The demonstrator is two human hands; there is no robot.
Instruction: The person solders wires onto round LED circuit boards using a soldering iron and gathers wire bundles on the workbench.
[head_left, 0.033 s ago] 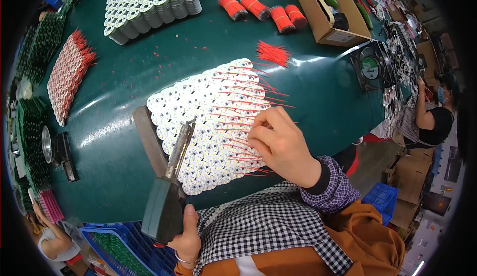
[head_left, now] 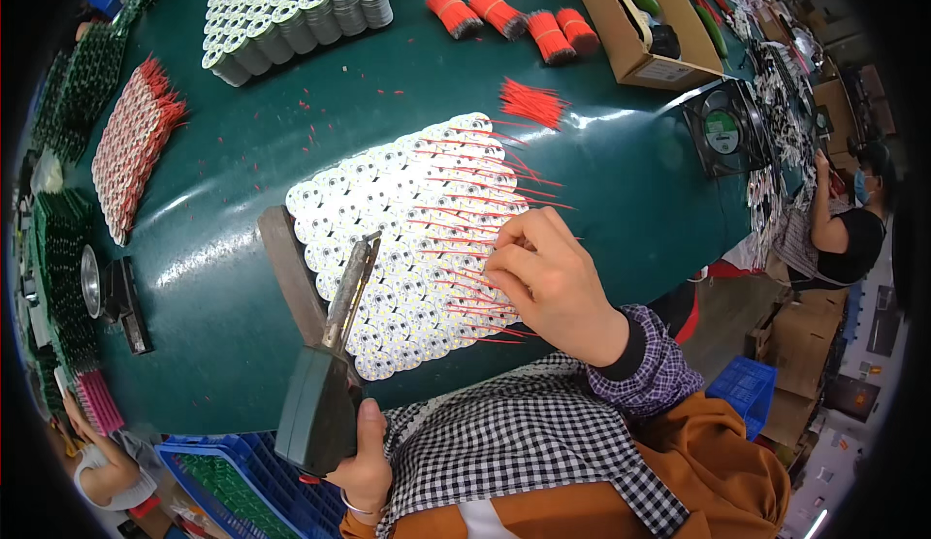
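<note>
From the head view, the left hand (head_left: 361,461) is wrapped tight around the dark grip of a soldering gun (head_left: 325,364), its metal barrel angled up and right so the tip (head_left: 371,241) sits over the left part of a sheet of round white circuit discs (head_left: 407,238) laid in rows on the green table (head_left: 621,180). The right hand (head_left: 551,282) rests on the near right of that sheet, fingers curled and pinched on what looks like a thin red wire (head_left: 475,282) — the grip itself is partly hidden. Many red wires already lie across the discs, so the hot tip could brush a neighbouring wire's sleeve or bridge two pads if it drifts; the pinching fingers are close enough to the joint to risk a burn. A nudge from the wrist might shift the loose discs — bundles of red wire (head_left: 529,103) lie further off
</note>
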